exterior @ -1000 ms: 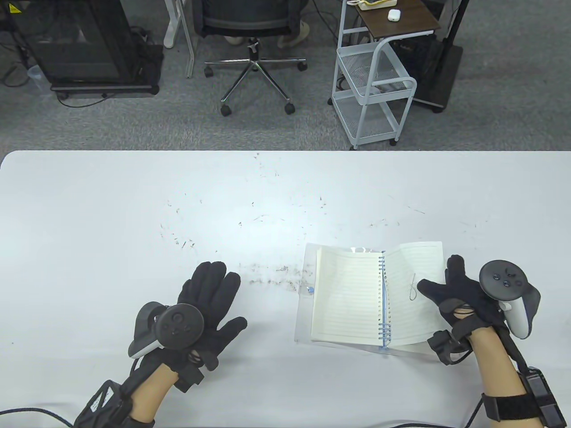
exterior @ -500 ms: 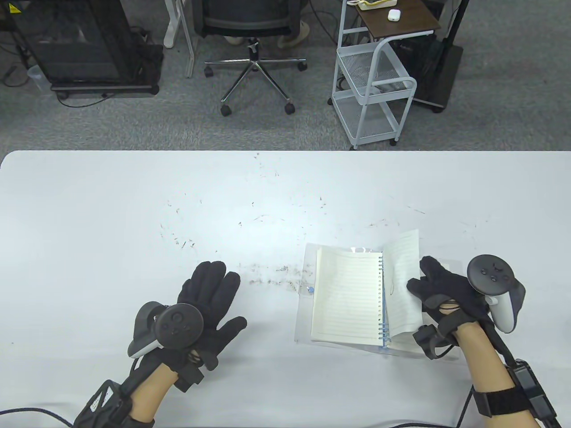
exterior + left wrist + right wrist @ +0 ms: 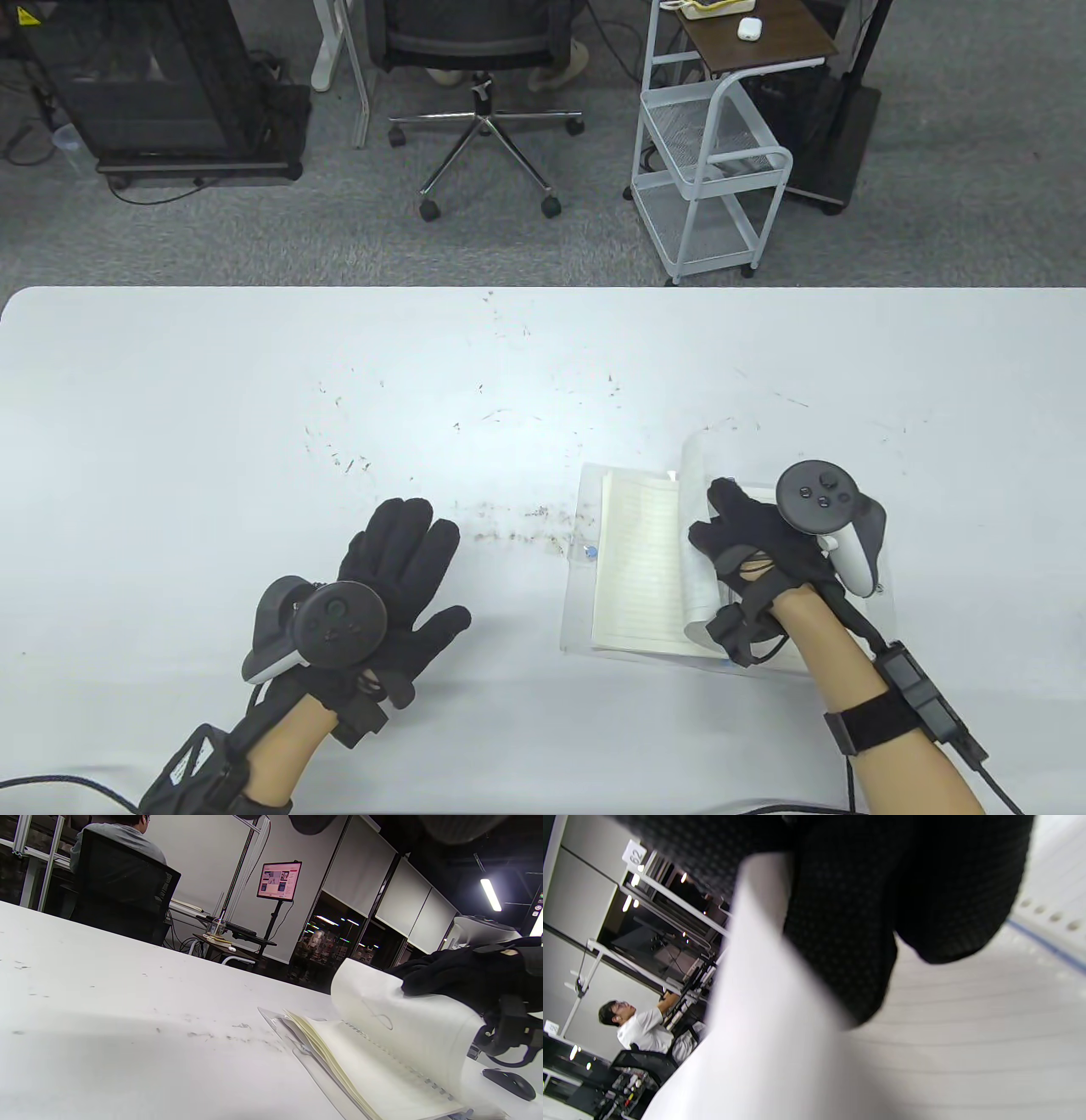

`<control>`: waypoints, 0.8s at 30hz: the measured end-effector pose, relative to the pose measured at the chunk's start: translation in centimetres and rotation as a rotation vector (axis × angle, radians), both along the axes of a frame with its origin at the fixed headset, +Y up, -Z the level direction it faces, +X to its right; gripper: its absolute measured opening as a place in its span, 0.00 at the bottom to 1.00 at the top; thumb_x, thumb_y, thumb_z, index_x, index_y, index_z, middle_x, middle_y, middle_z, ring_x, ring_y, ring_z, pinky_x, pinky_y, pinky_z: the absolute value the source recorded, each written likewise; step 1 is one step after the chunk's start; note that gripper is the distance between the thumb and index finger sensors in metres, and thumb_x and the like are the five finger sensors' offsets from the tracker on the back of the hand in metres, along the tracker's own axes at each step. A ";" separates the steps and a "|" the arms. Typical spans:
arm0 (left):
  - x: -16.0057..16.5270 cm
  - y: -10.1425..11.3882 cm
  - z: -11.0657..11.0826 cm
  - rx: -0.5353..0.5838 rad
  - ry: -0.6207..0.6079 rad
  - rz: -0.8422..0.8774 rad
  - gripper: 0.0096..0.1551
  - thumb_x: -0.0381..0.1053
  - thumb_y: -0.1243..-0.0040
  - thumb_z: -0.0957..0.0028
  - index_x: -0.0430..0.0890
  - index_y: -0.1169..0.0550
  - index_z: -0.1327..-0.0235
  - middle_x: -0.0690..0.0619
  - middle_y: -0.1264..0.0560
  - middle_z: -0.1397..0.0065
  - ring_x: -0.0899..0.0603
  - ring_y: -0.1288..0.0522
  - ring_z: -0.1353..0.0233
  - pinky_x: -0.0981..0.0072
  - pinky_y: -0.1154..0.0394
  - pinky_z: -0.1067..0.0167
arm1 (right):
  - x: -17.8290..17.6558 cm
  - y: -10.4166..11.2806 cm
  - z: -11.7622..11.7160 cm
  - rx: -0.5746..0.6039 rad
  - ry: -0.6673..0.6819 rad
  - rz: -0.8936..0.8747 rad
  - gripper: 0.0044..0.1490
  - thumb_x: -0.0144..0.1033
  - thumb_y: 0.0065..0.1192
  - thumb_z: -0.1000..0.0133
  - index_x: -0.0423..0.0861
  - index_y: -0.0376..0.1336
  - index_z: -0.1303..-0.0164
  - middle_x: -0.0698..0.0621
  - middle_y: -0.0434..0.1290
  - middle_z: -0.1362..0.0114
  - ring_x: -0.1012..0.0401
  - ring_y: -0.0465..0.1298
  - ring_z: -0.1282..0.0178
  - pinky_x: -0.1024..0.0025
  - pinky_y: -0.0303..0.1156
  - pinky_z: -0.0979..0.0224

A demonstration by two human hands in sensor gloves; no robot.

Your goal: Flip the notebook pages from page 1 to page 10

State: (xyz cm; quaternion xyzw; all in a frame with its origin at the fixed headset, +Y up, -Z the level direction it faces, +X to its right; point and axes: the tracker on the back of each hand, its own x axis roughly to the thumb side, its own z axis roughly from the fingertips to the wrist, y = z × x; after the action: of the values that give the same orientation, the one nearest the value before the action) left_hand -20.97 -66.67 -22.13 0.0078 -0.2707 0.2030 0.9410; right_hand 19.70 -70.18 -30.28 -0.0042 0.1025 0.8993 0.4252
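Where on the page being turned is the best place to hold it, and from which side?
At its free outer edge, away from the spiral binding, coming from the right. The page arches up over the notebook, so that edge is lifted and reachable; the right hand is there already.

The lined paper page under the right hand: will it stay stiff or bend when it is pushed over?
The lined paper page is probably floppy: it already curls under the right hand. It looks thin and light, so it may crease or tear near the spiral-bound notebook holes.
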 end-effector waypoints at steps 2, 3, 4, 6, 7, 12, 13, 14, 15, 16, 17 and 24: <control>0.0 0.0 0.0 0.003 -0.002 0.001 0.51 0.74 0.50 0.51 0.51 0.45 0.17 0.44 0.56 0.14 0.28 0.59 0.14 0.26 0.50 0.27 | -1.1 -0.8 -0.4 -0.014 0.017 0.026 0.42 0.33 0.72 0.50 0.29 0.52 0.35 0.39 0.80 0.46 0.61 0.91 0.67 0.58 0.85 0.57; 0.0 0.0 0.0 0.004 -0.003 0.001 0.51 0.74 0.50 0.51 0.51 0.45 0.17 0.44 0.56 0.14 0.28 0.59 0.14 0.26 0.50 0.27 | -1.5 -1.2 -0.5 -0.019 0.026 0.036 0.42 0.33 0.72 0.50 0.29 0.52 0.35 0.39 0.80 0.46 0.61 0.91 0.67 0.58 0.85 0.57; 0.0 0.0 0.1 0.005 -0.005 0.000 0.51 0.74 0.50 0.51 0.51 0.45 0.17 0.44 0.56 0.14 0.28 0.59 0.14 0.26 0.50 0.27 | -2.1 -1.7 -0.6 -0.032 0.037 0.053 0.42 0.33 0.72 0.50 0.29 0.52 0.35 0.39 0.80 0.46 0.61 0.91 0.67 0.58 0.85 0.57; 0.0 0.0 0.1 0.005 -0.008 0.000 0.51 0.74 0.50 0.51 0.51 0.45 0.17 0.44 0.56 0.14 0.28 0.59 0.14 0.26 0.50 0.27 | -3.0 -2.6 -0.9 -0.038 0.053 0.098 0.42 0.33 0.72 0.50 0.30 0.53 0.35 0.38 0.80 0.46 0.61 0.91 0.66 0.58 0.85 0.56; 0.0 0.0 0.1 0.004 -0.009 -0.001 0.51 0.74 0.50 0.51 0.51 0.45 0.17 0.44 0.56 0.14 0.28 0.59 0.14 0.26 0.50 0.27 | -3.5 -3.1 -1.1 -0.027 0.068 0.138 0.41 0.33 0.72 0.50 0.30 0.53 0.35 0.39 0.81 0.46 0.61 0.91 0.67 0.58 0.85 0.57; 0.0 0.0 0.1 0.007 -0.013 0.000 0.51 0.74 0.50 0.51 0.51 0.45 0.17 0.44 0.56 0.14 0.28 0.59 0.14 0.26 0.49 0.27 | -4.9 -4.5 -1.3 -0.014 0.124 0.234 0.40 0.34 0.72 0.50 0.32 0.55 0.35 0.38 0.80 0.44 0.61 0.90 0.65 0.59 0.85 0.56; 0.1 0.0 0.1 0.008 -0.013 0.000 0.51 0.74 0.50 0.51 0.51 0.45 0.17 0.44 0.56 0.14 0.28 0.59 0.14 0.26 0.49 0.27 | -5.1 -4.8 -1.2 -0.010 0.138 0.226 0.40 0.34 0.72 0.50 0.32 0.55 0.35 0.37 0.79 0.43 0.61 0.90 0.65 0.59 0.85 0.55; 0.1 0.0 0.1 0.007 -0.014 0.000 0.51 0.74 0.50 0.51 0.51 0.45 0.17 0.44 0.56 0.14 0.28 0.59 0.14 0.26 0.49 0.27 | -5.3 -5.1 -1.2 -0.013 0.151 0.219 0.41 0.36 0.72 0.50 0.32 0.54 0.35 0.37 0.78 0.42 0.61 0.90 0.65 0.59 0.85 0.55; 0.1 0.0 0.1 0.006 -0.016 -0.001 0.51 0.74 0.50 0.51 0.51 0.45 0.17 0.44 0.56 0.14 0.28 0.59 0.14 0.26 0.50 0.27 | -5.5 -5.1 -1.1 -0.021 0.168 0.232 0.41 0.38 0.71 0.49 0.33 0.54 0.34 0.37 0.78 0.41 0.61 0.90 0.63 0.59 0.84 0.54; 0.1 0.0 0.1 0.005 -0.017 -0.002 0.51 0.74 0.50 0.51 0.51 0.45 0.17 0.44 0.56 0.14 0.28 0.59 0.14 0.26 0.50 0.27 | -5.6 -5.2 -1.0 -0.019 0.177 0.243 0.41 0.38 0.71 0.49 0.34 0.54 0.34 0.37 0.77 0.41 0.61 0.90 0.63 0.60 0.84 0.54; 0.2 -0.1 0.1 0.003 -0.019 -0.005 0.51 0.74 0.50 0.51 0.51 0.45 0.17 0.44 0.56 0.14 0.28 0.59 0.14 0.26 0.50 0.27 | -5.7 -5.2 -1.0 -0.011 0.176 0.254 0.41 0.39 0.71 0.49 0.34 0.54 0.34 0.37 0.77 0.41 0.62 0.90 0.63 0.60 0.84 0.54; 0.3 -0.2 0.1 -0.007 -0.018 -0.011 0.51 0.74 0.50 0.51 0.51 0.45 0.17 0.44 0.56 0.14 0.28 0.59 0.14 0.26 0.50 0.27 | -5.7 -5.3 -1.0 -0.039 0.206 0.225 0.42 0.46 0.66 0.45 0.34 0.53 0.33 0.36 0.76 0.39 0.60 0.90 0.62 0.59 0.84 0.53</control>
State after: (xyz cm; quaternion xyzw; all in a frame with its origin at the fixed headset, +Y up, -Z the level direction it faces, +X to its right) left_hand -20.69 -66.86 -22.00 0.0013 -0.2784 0.1986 0.9397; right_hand 14.05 -75.48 -31.27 0.0681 0.1620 0.9347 0.3090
